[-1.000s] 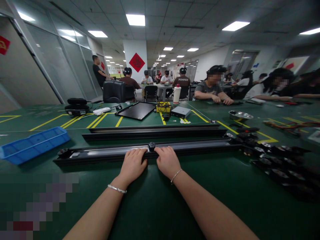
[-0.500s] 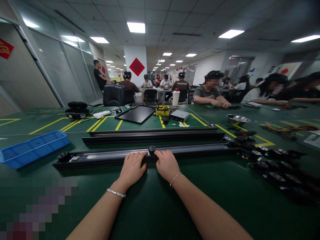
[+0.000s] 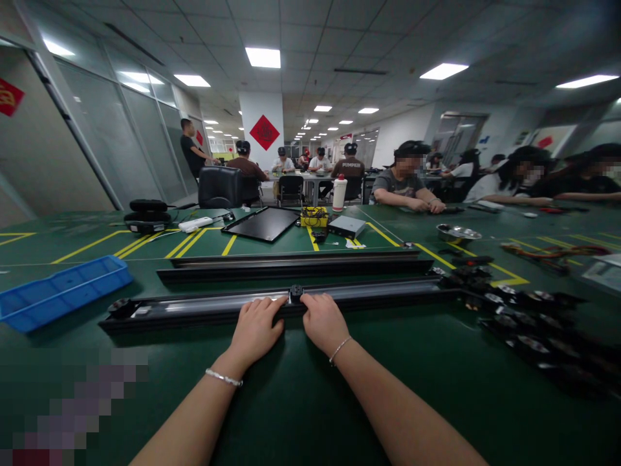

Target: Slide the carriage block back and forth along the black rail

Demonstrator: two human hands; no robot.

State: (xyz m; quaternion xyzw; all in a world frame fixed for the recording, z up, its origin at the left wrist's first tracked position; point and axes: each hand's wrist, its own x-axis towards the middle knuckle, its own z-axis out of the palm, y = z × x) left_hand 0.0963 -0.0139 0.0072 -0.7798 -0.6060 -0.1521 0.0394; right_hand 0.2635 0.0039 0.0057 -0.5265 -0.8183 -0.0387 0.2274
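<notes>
At twelve o'clock, straight ahead on the green table (image 3: 291,421), the long black rail (image 3: 194,309) lies crosswise. My left hand (image 3: 255,330) and right hand (image 3: 323,320) press flat on its near edge, fingers unclenched and grasping nothing, flanking the small black slider (image 3: 295,293), likely to steady the rail.

Black flat panel (image 3: 264,223) lies mid-table; I take it as ref pt. Just R of panel: yellow box (image 3: 314,217) w/ cables, then grey box (image 3: 346,226), white bottle (image 3: 339,193) behind them. L of panel: white adapter (image 3: 196,224), black headset (image 3: 148,215). Btwn panel and me: far black rail (image 3: 291,265). Nearer me and well L of panel: blue tray (image 3: 61,291). Well R of panel: metal bowl (image 3: 458,232), row of black parts (image 3: 528,317). Beyond panel: office chair (image 3: 220,188), ppl seated at tables, red diamond sign (image 3: 264,132).
</notes>
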